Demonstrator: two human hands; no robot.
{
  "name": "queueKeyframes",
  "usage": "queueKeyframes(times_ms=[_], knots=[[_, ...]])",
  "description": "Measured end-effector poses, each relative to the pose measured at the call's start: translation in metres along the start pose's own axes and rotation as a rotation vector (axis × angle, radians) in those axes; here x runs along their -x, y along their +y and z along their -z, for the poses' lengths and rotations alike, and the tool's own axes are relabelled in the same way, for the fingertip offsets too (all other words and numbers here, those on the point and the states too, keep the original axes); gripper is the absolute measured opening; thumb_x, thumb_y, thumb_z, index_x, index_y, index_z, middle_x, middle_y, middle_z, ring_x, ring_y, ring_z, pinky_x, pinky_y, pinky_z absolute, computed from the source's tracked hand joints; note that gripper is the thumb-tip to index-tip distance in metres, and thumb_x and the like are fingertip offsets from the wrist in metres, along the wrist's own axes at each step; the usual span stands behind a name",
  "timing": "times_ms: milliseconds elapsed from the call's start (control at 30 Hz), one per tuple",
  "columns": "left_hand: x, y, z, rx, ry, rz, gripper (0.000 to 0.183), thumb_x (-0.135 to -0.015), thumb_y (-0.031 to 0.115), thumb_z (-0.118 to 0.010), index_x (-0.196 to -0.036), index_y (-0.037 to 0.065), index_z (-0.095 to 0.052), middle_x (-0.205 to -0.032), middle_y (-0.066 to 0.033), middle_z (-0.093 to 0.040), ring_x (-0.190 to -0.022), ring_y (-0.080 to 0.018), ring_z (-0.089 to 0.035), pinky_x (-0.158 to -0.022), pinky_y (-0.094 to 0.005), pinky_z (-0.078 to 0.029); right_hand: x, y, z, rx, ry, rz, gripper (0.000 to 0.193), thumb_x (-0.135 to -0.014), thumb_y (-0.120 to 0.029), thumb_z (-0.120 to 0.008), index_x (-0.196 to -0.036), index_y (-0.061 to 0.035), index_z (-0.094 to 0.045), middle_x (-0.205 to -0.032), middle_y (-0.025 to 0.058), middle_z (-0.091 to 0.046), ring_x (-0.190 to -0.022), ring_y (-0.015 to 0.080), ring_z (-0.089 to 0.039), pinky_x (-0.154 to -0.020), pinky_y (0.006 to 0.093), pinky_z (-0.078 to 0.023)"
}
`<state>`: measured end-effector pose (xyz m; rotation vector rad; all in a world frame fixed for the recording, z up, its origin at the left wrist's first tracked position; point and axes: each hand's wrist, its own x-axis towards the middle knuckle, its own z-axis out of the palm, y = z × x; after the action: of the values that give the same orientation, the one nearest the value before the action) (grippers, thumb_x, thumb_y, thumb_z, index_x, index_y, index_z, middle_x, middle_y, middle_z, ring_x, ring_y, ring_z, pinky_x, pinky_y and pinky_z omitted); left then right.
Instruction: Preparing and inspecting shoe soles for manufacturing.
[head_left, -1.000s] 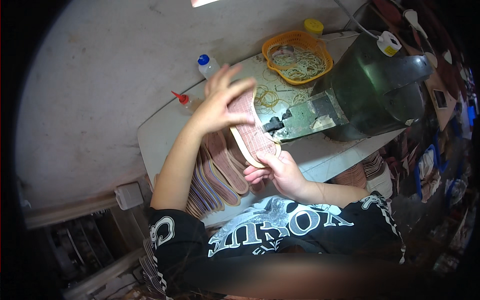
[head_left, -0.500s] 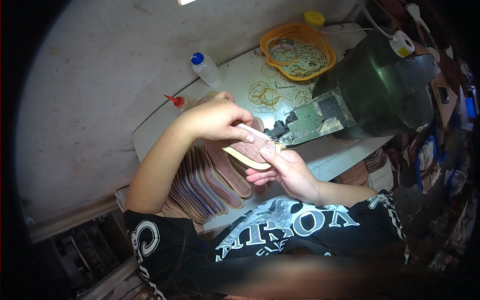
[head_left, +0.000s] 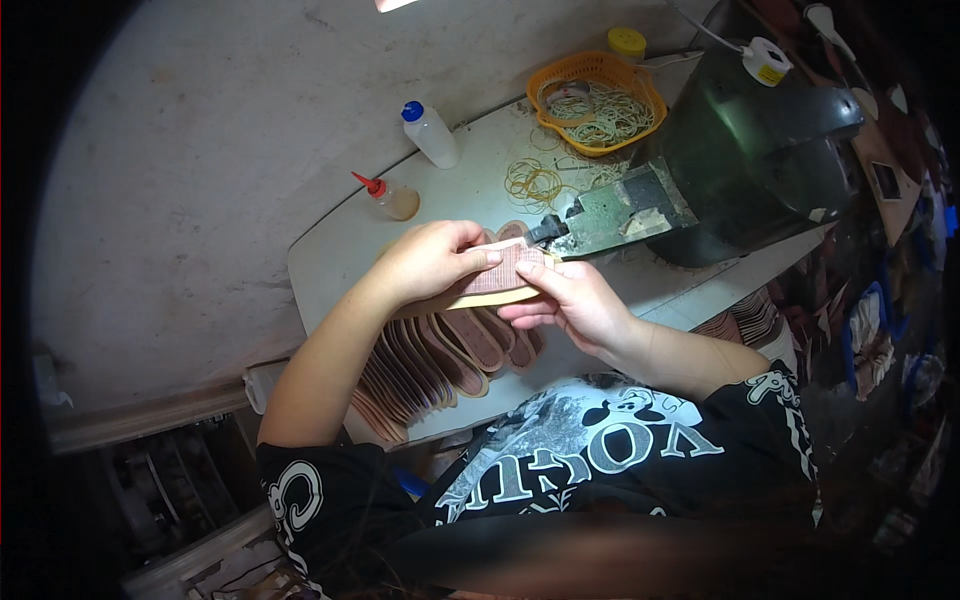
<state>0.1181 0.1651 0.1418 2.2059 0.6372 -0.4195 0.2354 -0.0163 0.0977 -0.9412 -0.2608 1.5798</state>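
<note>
A flat shoe insole (head_left: 505,280), pink-brown on top with a tan edge, is held level over the white table (head_left: 340,255). My left hand (head_left: 432,262) lies on its left part with fingers curled over it. My right hand (head_left: 565,298) pinches its right end from below and the side. The insole's tip is close to the foot of the dark green machine (head_left: 750,150). Below the hands a fanned row of several similar insoles (head_left: 430,365) lies on the table.
An orange basket (head_left: 597,98) of rubber bands stands at the back, with loose rubber bands (head_left: 535,182) in front of it. A clear bottle with a blue cap (head_left: 430,133) and a small red-tipped glue bottle (head_left: 390,198) stand at the back left. More stacked insoles (head_left: 745,318) lie right.
My left hand, raised with fingers spread a second ago, has come down onto the insole. The insole has turned from tilted upright to lying level between both hands.
</note>
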Motion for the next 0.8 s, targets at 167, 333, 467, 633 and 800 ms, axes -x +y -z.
queueKeyframes(times_ms=[167, 333, 467, 633, 800], knots=[[0.010, -0.001, -0.028, 0.145, 0.064, 0.077, 0.034, -0.093, 0.034, -0.058, -0.087, 0.000, -0.060, -0.072, -0.0029, -0.060, -0.068, -0.0100, -0.053, -0.062, -0.0279, -0.046, -0.003, 0.002, 0.010, 0.040, 0.025, 0.017, 0.034, -0.095, -0.025, -0.055, -0.114, 0.0025, -0.057, -0.100, 0.0153, -0.067, -0.080, 0.0205, -0.070, -0.069, 0.0273, -0.059], [0.018, 0.016, -0.040, 0.114, 0.143, 0.132, 0.035, -0.094, 0.034, -0.056, -0.092, -0.001, -0.061, -0.077, -0.0057, -0.063, -0.069, -0.0108, -0.054, -0.067, -0.0285, -0.048, -0.002, -0.005, 0.014, 0.084, 0.008, 0.018, 0.031, -0.095, -0.028, -0.055, -0.108, -0.0006, -0.060, -0.094, 0.0109, -0.068, -0.074, 0.0153, -0.069, -0.061, 0.0222, -0.057], [0.018, 0.004, -0.059, 0.460, 0.134, 0.151, 0.032, -0.096, 0.029, -0.053, -0.093, -0.001, -0.063, -0.081, -0.0042, -0.065, -0.071, -0.0082, -0.056, -0.066, -0.0260, -0.048, -0.001, -0.001, 0.014, 0.240, 0.029, 0.071, 0.026, -0.093, -0.030, -0.056, -0.099, -0.0068, -0.063, -0.085, 0.0040, -0.069, -0.067, 0.0086, -0.067, -0.054, 0.0171, -0.052], [0.018, 0.008, -0.068, 0.530, 0.100, 0.219, 0.029, -0.097, 0.026, -0.052, -0.095, 0.000, -0.063, -0.084, -0.0031, -0.066, -0.068, -0.0072, -0.057, -0.065, -0.0247, -0.048, 0.000, -0.003, 0.017, 0.333, 0.019, 0.106, 0.021, -0.090, -0.027, -0.059, -0.095, -0.0081, -0.065, -0.081, 0.0010, -0.068, -0.062, 0.0052, -0.062, -0.051, 0.0164, -0.048], [0.020, 0.013, -0.061, 0.605, 0.117, 0.242, 0.029, -0.097, 0.028, -0.052, -0.098, 0.001, -0.063, -0.084, -0.0025, -0.066, -0.067, -0.0070, -0.058, -0.064, -0.0241, -0.048, -0.005, 0.001, 0.019, 0.324, 0.008, 0.139, 0.023, -0.091, -0.029, -0.058, -0.093, -0.0071, -0.065, -0.081, 0.0017, -0.068, -0.063, 0.0056, -0.063, -0.054, 0.0179, -0.050]])
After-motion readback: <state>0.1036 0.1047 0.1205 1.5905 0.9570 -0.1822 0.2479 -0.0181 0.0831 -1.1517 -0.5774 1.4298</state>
